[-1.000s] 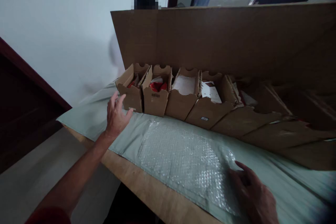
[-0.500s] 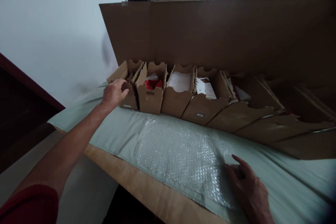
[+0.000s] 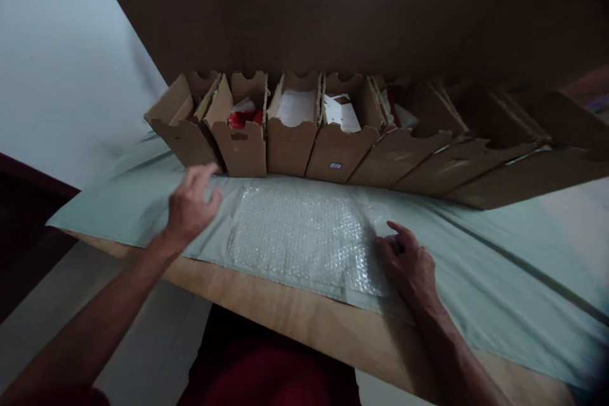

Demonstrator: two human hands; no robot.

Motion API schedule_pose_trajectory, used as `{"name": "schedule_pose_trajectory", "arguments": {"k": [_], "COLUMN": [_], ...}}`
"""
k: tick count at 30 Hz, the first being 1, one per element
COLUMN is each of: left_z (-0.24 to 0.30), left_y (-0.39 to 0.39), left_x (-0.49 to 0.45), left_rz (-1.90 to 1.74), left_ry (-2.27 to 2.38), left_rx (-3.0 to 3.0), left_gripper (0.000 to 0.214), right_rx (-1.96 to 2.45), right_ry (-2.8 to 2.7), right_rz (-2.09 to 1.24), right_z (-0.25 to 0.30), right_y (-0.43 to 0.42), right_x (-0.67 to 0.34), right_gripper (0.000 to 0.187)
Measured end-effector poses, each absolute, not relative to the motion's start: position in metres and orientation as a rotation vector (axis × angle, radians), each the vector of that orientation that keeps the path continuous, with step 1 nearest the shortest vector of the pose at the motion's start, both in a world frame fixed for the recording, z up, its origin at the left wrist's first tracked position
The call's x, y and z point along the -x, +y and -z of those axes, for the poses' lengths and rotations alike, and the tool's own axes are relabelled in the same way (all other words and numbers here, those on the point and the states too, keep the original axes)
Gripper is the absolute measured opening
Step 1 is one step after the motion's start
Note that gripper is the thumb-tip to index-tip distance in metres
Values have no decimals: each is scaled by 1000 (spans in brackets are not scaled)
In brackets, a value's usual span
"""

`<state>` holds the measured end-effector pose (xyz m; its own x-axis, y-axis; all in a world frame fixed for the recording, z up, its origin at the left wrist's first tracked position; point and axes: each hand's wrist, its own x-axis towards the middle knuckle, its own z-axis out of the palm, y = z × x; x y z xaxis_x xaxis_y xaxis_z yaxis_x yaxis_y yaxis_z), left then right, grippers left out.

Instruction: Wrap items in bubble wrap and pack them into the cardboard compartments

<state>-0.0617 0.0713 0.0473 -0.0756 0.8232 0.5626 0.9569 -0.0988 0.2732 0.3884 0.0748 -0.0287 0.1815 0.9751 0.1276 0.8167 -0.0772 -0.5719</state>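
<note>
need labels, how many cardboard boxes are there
7, side by side before the board: leftmost box, second, third, fourth, fifth, sixth, rightmost. Any behind it would be hidden.

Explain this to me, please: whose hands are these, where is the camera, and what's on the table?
There is no machine here: these are a person's two bare hands, seen by one camera worn on that person's head, looking forward and down. A sheet of bubble wrap lies on a pale green cloth over a wooden tabletop. Behind it stands a row of open cardboard boxes, some with red or white items inside. The left hand, half open near the leftmost boxes, shows nothing in its grasp. The right hand is at the wrap's right end; whether it grips the wrap, I can't tell.
</note>
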Motion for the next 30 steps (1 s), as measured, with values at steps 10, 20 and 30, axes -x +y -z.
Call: {"name": "schedule_pose_trajectory", "arguments": {"k": [10, 20, 30], "left_z": [4, -2, -39], "left_y": [48, 41, 11], "left_x": [19, 13, -12], "left_rz": [357, 1393, 1574], "left_ry": [-2479, -2654, -2654], "left_rx": [2218, 2360, 2822], "left_gripper": [42, 55, 33], "right_rx": [1840, 1622, 1058], "right_ry": [-1655, -1648, -2122], "right_rz": [-427, -533, -692], "right_z": [32, 5, -50], "right_y": [74, 64, 41], "right_x": [-390, -379, -272], "right_gripper": [57, 48, 25]}}
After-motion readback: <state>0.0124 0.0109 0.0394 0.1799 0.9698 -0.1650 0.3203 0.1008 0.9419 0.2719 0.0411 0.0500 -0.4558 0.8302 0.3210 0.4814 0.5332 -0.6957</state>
